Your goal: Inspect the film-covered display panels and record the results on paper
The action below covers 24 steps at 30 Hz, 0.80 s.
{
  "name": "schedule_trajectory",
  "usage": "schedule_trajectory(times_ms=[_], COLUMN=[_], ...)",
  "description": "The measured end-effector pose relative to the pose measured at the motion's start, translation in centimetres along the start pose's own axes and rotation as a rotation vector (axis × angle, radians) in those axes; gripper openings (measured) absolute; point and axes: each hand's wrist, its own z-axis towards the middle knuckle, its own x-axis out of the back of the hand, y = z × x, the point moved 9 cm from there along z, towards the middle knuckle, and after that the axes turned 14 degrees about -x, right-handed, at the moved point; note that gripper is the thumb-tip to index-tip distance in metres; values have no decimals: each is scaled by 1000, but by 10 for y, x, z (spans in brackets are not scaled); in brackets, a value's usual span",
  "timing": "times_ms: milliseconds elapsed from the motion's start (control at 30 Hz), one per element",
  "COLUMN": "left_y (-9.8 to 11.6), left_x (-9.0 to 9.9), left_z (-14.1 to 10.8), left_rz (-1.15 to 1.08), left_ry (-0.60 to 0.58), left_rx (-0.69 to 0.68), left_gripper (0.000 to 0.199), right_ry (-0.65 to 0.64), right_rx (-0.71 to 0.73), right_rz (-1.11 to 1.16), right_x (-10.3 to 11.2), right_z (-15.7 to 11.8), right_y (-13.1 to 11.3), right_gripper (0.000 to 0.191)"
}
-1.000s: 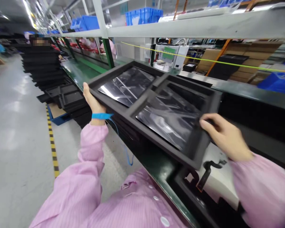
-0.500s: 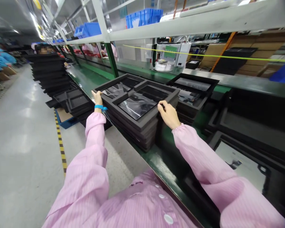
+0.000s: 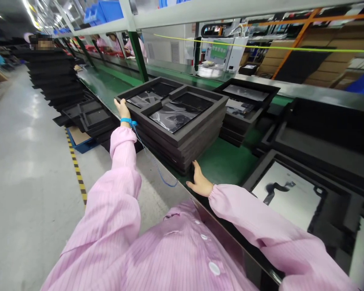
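A stack of black foam trays (image 3: 197,143) stands on the green bench; its top tray has two compartments with dark glossy panels (image 3: 180,113) in them. My left hand (image 3: 122,111), with a blue wrist strap (image 3: 128,121), rests against the stack's left corner, thumb and fingers apart; whether it grips the edge cannot be made out. My right hand (image 3: 199,181) is beside the stack's lower near corner, fingers spread and nothing in it. Behind the stack is a second tray stack (image 3: 248,97) holding panels.
At right, an open black tray holds a pale panel (image 3: 291,194). Tall black tray stacks (image 3: 53,76) stand on the floor at left, near a person's head. A white shelf rail (image 3: 200,18) crosses above the green bench (image 3: 230,159). A blue cord hangs at the bench edge.
My right hand has left the top tray's right edge and moved down to the stack's lower corner, its fingers now spread. My left hand stays at the left corner. The view has shifted.
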Motion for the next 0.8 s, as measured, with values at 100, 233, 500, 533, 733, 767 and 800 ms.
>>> schedule_trajectory(times_ms=[100, 233, 500, 533, 733, 767, 800], left_y=[1, 3, -3, -5, -14, -15, -16], left_x=[10, 15, 17, 17, 14, 13, 12], left_z=[-2, -5, -2, -1, 4, 4, 5], left_rz=[25, 29, 9, 10, -4, -11, -17], left_ry=[107, 164, 192, 192, 179, 172, 164], left_rx=[17, 21, 16, 16, 0, 0, 2], left_gripper=[38, 35, 35, 34, 35, 35, 35], right_ry=[-53, -80, 43, 83, 437, 449, 448], right_rx=[8, 13, 16, 42, 355, 349, 340], right_rz=[-181, -401, -606, -613, -598, -577, -556], right_x=[-3, -4, 14, 18, 34, 35, 36], right_z=[-13, -24, -24, -23, -35, -36, -35], right_y=[-5, -10, -21, -25, -58, -57, -56], right_gripper=[90, 95, 72, 66, 36, 37, 38])
